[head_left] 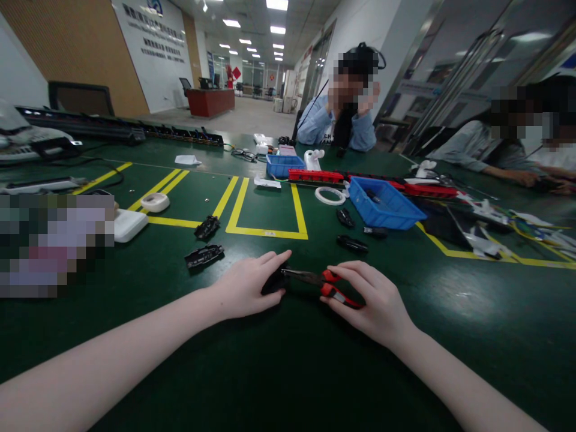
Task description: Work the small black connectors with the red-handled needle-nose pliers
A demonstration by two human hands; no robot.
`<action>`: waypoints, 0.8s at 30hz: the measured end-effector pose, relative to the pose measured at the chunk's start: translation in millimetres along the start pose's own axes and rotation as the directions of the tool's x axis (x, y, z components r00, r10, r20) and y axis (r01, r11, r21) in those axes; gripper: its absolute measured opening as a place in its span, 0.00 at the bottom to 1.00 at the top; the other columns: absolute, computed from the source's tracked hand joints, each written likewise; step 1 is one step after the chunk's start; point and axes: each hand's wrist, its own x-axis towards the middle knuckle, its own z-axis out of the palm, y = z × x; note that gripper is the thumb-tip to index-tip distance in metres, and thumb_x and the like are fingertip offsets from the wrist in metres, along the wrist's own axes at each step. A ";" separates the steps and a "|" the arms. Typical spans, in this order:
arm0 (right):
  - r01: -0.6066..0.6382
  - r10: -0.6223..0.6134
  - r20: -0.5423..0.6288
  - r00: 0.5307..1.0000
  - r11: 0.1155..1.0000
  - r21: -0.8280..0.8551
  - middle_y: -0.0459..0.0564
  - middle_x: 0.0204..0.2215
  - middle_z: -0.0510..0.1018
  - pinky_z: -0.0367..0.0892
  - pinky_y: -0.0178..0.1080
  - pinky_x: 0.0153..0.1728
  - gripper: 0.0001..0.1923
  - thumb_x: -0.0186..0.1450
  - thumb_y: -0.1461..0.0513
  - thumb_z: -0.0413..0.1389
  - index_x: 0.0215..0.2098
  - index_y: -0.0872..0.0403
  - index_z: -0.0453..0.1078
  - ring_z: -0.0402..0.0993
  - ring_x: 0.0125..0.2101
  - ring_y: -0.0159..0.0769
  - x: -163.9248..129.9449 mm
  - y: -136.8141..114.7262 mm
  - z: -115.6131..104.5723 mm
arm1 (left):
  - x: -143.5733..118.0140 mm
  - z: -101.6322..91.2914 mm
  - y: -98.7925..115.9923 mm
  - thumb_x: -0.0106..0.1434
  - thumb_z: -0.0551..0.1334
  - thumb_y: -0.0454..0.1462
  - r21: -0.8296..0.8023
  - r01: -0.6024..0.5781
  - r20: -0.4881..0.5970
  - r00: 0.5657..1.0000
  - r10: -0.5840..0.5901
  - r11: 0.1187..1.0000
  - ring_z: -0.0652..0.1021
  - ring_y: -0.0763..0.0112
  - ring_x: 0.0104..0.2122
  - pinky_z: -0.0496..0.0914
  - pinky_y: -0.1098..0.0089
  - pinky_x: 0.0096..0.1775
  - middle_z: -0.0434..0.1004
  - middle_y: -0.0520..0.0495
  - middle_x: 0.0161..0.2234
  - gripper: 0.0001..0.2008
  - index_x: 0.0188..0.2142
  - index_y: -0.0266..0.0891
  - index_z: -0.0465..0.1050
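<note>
My left hand point(252, 285) is closed round a black plastic part point(273, 282), mostly covered by the fingers. From the right, my right hand point(375, 297) grips needle-nose pliers point(333, 288) by their red and black handles. The pliers' metal jaws reach the edge of the black part; whether they pinch it I cannot tell. Left of my left hand lie two black plastic housings point(204, 256), one behind the other. Beyond my right hand rest several more black pieces point(352, 243) on the green table.
A blue bin point(384, 207) with black parts inside stands at the right, beside a roll of white tape point(330, 195). Red strips point(316, 176) and a second blue bin point(284, 165) lie farther back. One person point(337, 114) sits across the table; others sit at the right.
</note>
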 end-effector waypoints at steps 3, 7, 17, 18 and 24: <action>0.011 -0.012 -0.006 1.000 1.000 -0.012 0.57 0.43 0.79 0.75 0.45 0.36 0.18 0.65 0.56 0.60 0.51 0.54 0.70 0.78 0.39 0.44 -0.4 -0.9 -0.8 | 0.3 0.9 -1.9 0.68 0.57 0.45 0.026 -0.007 0.010 1.000 0.007 1.000 0.79 0.54 0.48 0.73 0.60 0.45 0.74 0.37 0.55 0.33 0.69 0.37 0.52; 0.016 -0.017 -0.008 1.000 1.000 -0.019 0.57 0.43 0.79 0.74 0.45 0.36 0.19 0.64 0.56 0.60 0.52 0.54 0.70 0.77 0.39 0.44 -1.3 -0.7 -1.4 | 0.1 0.4 -3.4 0.70 0.57 0.47 0.013 0.004 0.027 1.000 -0.004 1.000 0.80 0.55 0.44 0.73 0.61 0.41 0.78 0.37 0.51 0.32 0.68 0.37 0.54; -0.012 0.011 0.006 1.000 1.000 0.026 0.57 0.42 0.78 0.75 0.44 0.37 0.18 0.64 0.57 0.60 0.51 0.54 0.70 0.77 0.40 0.44 -0.9 1.3 -0.8 | -0.7 2.2 -2.7 0.69 0.58 0.44 0.006 0.024 -0.053 0.998 -0.024 1.000 0.79 0.58 0.47 0.74 0.62 0.44 0.75 0.41 0.53 0.30 0.68 0.41 0.56; -0.012 0.012 0.008 1.000 0.999 0.037 0.57 0.42 0.78 0.75 0.44 0.38 0.18 0.64 0.57 0.60 0.51 0.55 0.70 0.77 0.40 0.44 -0.6 1.2 -0.5 | -0.7 2.5 -2.8 0.69 0.59 0.43 0.008 0.023 -0.058 0.998 -0.022 1.000 0.79 0.59 0.45 0.74 0.62 0.44 0.74 0.42 0.52 0.29 0.67 0.41 0.56; -0.025 0.023 0.023 0.999 0.997 0.075 0.56 0.42 0.77 0.75 0.43 0.37 0.19 0.64 0.57 0.61 0.51 0.55 0.69 0.77 0.39 0.43 0.4 -1.0 -0.5 | -0.7 2.8 -5.2 0.68 0.60 0.40 -0.048 -0.037 -0.101 0.994 0.032 0.998 0.78 0.62 0.45 0.74 0.61 0.48 0.70 0.44 0.52 0.27 0.65 0.42 0.60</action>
